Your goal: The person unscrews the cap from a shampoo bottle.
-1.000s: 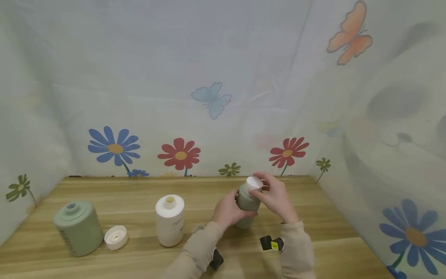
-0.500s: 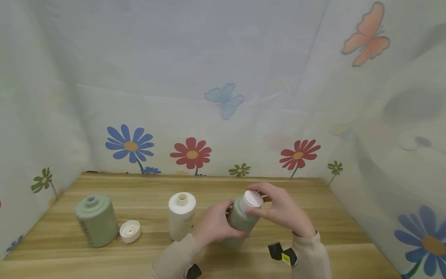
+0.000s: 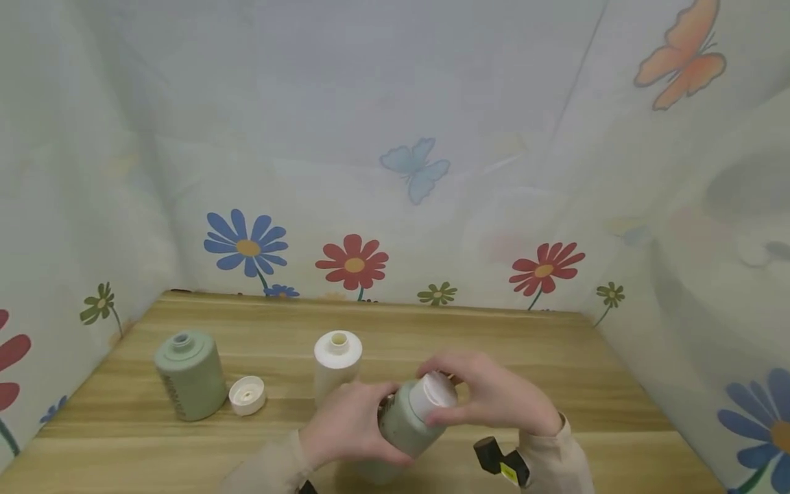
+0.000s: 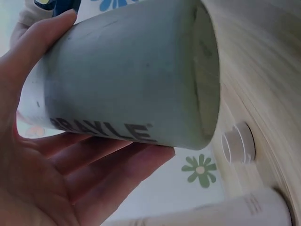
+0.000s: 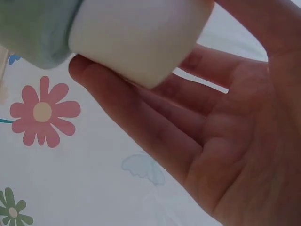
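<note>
Nearest me, the fingers of my left hand (image 3: 345,429) are wrapped round the tilted green bottle (image 3: 404,425), thumb on one side and the rest on the other. Its base seems to be off the surface (image 3: 142,456), so my grip carries the weight; if the wall is as smooth as it looks, a loosened hold could let it slip or spin in my palm.

At its upper end, the fingers of my right hand (image 3: 490,398) pinch the white cap (image 3: 434,394), thumb opposite the others. I can't tell whether the cap is fully seated or loose. Turning it at a slant could cross the threads, if it has any, and pulling while it is half free could jerk it off; with the bottle leaning like this, anything liquid inside might spill.

Just past my left hand stands the white bottle (image 3: 337,353), upright, its neck uncovered. My hand overlaps it in the head view, and I can't tell whether they touch; a careless elbow or knuckle could tip it.

Farther left lies the loose cap (image 3: 247,396), near the uncapped green bottle (image 3: 191,381). A wide sweep of my arm could knock either one.
</note>
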The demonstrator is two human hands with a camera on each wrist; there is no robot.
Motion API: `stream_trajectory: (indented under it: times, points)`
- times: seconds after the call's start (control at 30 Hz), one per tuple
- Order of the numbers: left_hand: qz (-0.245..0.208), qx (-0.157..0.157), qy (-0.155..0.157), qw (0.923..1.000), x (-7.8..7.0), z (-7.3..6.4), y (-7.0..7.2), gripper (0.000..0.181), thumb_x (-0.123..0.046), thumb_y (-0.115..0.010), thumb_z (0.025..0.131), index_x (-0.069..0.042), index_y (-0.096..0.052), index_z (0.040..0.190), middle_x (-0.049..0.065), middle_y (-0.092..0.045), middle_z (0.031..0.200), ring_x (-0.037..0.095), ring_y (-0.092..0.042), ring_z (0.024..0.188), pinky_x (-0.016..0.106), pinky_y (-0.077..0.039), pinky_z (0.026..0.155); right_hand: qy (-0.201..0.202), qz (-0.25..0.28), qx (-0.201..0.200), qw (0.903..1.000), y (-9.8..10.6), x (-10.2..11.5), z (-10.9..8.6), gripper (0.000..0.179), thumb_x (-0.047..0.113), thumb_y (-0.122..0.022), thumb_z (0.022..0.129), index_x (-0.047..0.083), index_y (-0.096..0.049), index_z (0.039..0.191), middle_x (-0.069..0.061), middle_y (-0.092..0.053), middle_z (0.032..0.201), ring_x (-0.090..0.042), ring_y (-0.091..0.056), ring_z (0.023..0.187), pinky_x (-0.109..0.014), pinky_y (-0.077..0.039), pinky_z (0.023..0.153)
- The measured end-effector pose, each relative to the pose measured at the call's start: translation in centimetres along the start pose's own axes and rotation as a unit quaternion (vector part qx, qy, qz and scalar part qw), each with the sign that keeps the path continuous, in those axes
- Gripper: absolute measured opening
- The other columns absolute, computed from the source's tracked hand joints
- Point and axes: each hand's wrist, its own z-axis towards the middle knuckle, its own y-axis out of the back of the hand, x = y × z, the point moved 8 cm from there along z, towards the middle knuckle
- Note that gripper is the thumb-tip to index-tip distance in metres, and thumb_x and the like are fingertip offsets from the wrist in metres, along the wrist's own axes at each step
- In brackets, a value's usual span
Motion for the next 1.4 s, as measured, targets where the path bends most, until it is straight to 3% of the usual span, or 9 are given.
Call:
stream_trajectory:
  times: [0.3,0.6,0.87,1.1,1.23,1.4]
  points:
    - [0.013,0.025,0.005,0.9996,1.0,-0.9,0.4,0.069,-0.052,-0.086,0.057,-0.016,-0.064,0.112,-0.009,-0.07,0.091,-0.004,-0.058,0.074,0.019,-0.048,0.065,0.024,-0.024,0.049,0.9982,-1.4,0.5,0.8,0.042,0.03,-0.076,0.084,0.01,-0.062,0.117,0.003,-0.068,0.107,-0.002,-0.06,0.091,-0.02,-0.053,0.078]
    - [0.012,0.039,0.006,0.9992,1.7,-0.7,0.0,0.069,-0.053,-0.087,0.055,-0.016,-0.064,0.109,-0.01,-0.069,0.089,-0.004,-0.057,0.073,0.018,-0.047,0.065,0.052,-0.052,0.057,0.9957,-1.9,0.7,0.8,0.043,0.029,-0.073,0.086,0.009,-0.06,0.121,0.0,-0.067,0.115,-0.005,-0.062,0.096,-0.019,-0.053,0.081]
    - [-0.025,0.054,-0.006,0.9982,1.9,-1.0,0.1,0.074,-0.05,-0.089,0.056,-0.013,-0.063,0.115,-0.006,-0.072,0.096,-0.003,-0.062,0.08,0.018,-0.049,0.068,0.118,-0.052,0.072,0.989,-2.2,1.7,0.6,0.046,0.02,-0.074,0.085,0.016,-0.055,0.127,0.003,-0.06,0.124,-0.01,-0.059,0.109,-0.025,-0.052,0.092]
    - [-0.013,0.044,-0.01,0.9989,1.9,-1.0,0.4,0.072,-0.05,-0.089,0.055,-0.013,-0.065,0.112,-0.007,-0.071,0.094,-0.004,-0.06,0.078,0.018,-0.049,0.068,0.026,-0.011,0.078,0.9966,-2.1,0.6,0.5,0.059,0.042,-0.065,0.089,0.013,-0.048,0.137,0.002,-0.057,0.132,-0.009,-0.057,0.112,-0.029,-0.051,0.094]
    - [-0.004,0.044,-0.003,0.999,2.1,-1.0,0.4,0.073,-0.049,-0.089,0.055,-0.013,-0.065,0.113,-0.006,-0.071,0.095,-0.003,-0.06,0.079,0.019,-0.05,0.069,-0.02,-0.026,0.079,0.9964,-2.2,0.0,0.5,0.06,0.049,-0.062,0.088,0.011,-0.052,0.133,0.004,-0.063,0.12,-0.003,-0.059,0.1,-0.027,-0.053,0.087]
    - [0.002,0.05,0.0,0.9988,2.2,-0.9,0.4,0.074,-0.049,-0.089,0.054,-0.012,-0.064,0.114,-0.006,-0.071,0.095,-0.002,-0.06,0.079,0.019,-0.05,0.069,-0.047,-0.041,0.085,0.9944,-2.4,-0.2,0.7,0.047,0.048,-0.063,0.089,0.016,-0.058,0.123,0.01,-0.064,0.105,0.002,-0.056,0.087,-0.021,-0.052,0.077]
